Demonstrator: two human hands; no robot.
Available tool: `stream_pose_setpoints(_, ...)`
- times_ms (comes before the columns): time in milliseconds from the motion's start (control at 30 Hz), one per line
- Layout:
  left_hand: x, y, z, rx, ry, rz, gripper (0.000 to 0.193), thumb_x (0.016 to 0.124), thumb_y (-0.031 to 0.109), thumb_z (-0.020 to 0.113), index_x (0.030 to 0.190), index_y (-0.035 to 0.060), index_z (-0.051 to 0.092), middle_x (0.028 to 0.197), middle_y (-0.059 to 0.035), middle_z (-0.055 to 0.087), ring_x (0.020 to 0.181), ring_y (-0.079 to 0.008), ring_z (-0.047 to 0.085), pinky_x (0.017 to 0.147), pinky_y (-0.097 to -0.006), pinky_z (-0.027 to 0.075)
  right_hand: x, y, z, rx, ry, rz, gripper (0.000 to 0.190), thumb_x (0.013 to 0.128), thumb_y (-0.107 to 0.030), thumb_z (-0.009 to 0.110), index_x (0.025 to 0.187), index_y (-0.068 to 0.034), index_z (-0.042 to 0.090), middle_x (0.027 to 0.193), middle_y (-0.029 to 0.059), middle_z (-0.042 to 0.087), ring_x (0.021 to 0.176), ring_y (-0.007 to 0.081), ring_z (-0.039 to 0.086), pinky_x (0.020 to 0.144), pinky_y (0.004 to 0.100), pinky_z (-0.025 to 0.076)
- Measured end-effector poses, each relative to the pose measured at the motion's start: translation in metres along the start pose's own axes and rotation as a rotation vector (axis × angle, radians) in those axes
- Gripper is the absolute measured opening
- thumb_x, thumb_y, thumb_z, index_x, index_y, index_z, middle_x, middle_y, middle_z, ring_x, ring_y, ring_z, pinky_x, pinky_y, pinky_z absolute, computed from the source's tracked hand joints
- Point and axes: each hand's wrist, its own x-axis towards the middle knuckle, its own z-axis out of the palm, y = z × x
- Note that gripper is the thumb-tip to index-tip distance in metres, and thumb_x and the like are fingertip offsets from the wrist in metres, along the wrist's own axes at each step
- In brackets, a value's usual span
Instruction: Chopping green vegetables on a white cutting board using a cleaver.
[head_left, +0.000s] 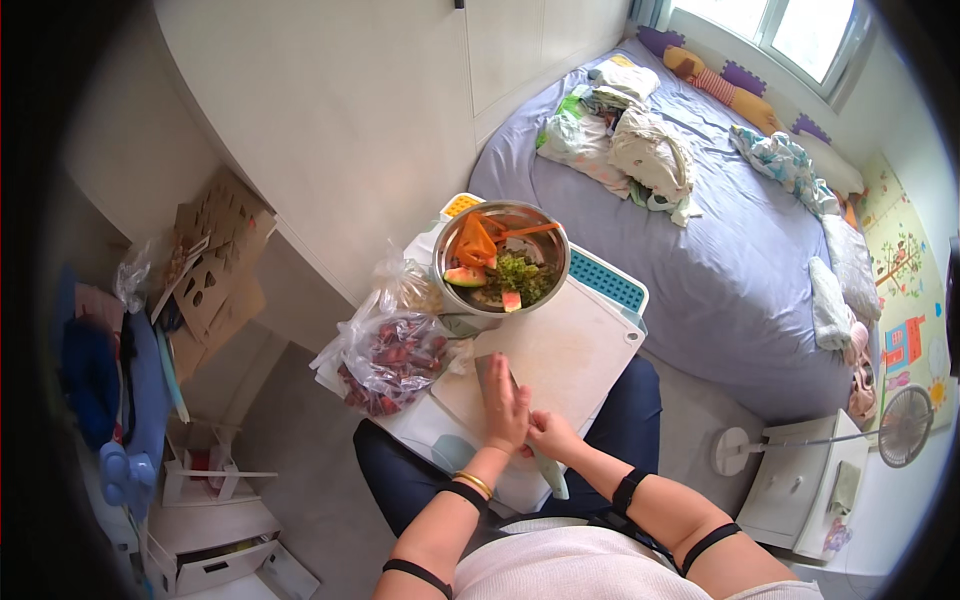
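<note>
A kitchen knife with a pale green handle (551, 478) lies slanting over the near edge of a white cutting board (562, 341). My left hand (505, 409) rests along its blade, fingers stretched out; the palm side is hidden. My right hand (553, 436) is closed around the knife near where blade meets handle, beside my left palm. Beyond the board, a steel bowl (562, 281) holds orange peel-like pieces (475, 241), watermelon rind (465, 277) and leafy green scraps (525, 276). Left of the board is a clear plastic bag (390, 360) of dark red pieces.
Another tied clear bag (409, 281) stands beside the bowl. A teal perforated tray (607, 277) shows behind the board. My knees are under the work surface. A bed (720, 255) with clothes is at the right, a fan (905, 426) and white cabinet (787, 480) nearer, cardboard (217, 277) at the left.
</note>
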Motion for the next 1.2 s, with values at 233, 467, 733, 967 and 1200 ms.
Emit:
stream_pose_setpoints(233,0.016,0.039,0.022,-0.143,-0.125,-0.048,0.072,0.1,0.047,0.036,0.147,-0.0047,0.022,0.155,-0.0254,0.019,0.145,-0.0381,0.016,0.118,-0.0445,0.014,-0.021,-0.018,-0.025,0.245,-0.075,0.14,0.022,0.095,-0.017,0.056,0.108,-0.001,0.063,0.092,0.007,0.067,0.074,0.0151,0.065,0.068,0.0294,0.055)
stream_pose_setpoints(467,0.087,0.099,0.025,-0.332,-0.143,0.021,0.073,0.1,0.049,0.036,0.145,-0.0081,0.026,0.152,-0.0283,0.023,0.143,-0.0382,0.021,0.117,-0.0406,0.017,-0.031,-0.082,-0.09,0.329,-0.09,0.035,0.021,0.097,-0.016,0.053,0.109,0.0,0.061,0.09,0.0074,0.066,0.078,0.0161,0.067,0.069,0.0301,0.057)
stream_pose_setpoints(733,0.184,0.106,-0.008,-0.345,-0.111,-0.007,0.08,0.098,0.058,0.034,0.143,-0.0083,0.031,0.149,-0.0271,0.031,0.141,-0.0357,0.029,0.115,-0.0379,0.023,0.02,-0.202,-0.135,-0.138,0.145,-0.083,0.026,0.086,-0.013,0.048,0.086,0.008,0.065,0.07,0.0135,0.068,0.058,0.0208,0.066,0.057,0.0328,0.056)
stream_pose_setpoints(967,0.196,0.061,-0.02,-0.412,-0.108,-0.221,0.071,0.098,0.051,0.044,0.143,-0.0022,0.036,0.143,-0.0166,0.044,0.134,-0.0249,0.039,0.112,-0.033,0.027,0.051,-0.218,-0.132,-0.257,0.103,-0.059,0.027,0.088,-0.016,0.049,0.093,0.006,0.064,0.068,0.0106,0.066,0.055,0.0171,0.063,0.052,0.0316,0.052)
stream_pose_setpoints(1200,0.199,0.054,-0.02,-0.558,-0.07,-0.238,0.045,0.096,0.017,0.055,0.134,-0.005,0.047,0.127,-0.0157,0.057,0.114,-0.0192,0.058,0.097,-0.0288,0.045,0.054,-0.212,-0.134,-0.402,0.182,-0.063,0.027,0.087,-0.012,0.047,0.091,0.008,0.064,0.063,0.0103,0.064,0.049,0.0173,0.061,0.049,0.0319,0.051)
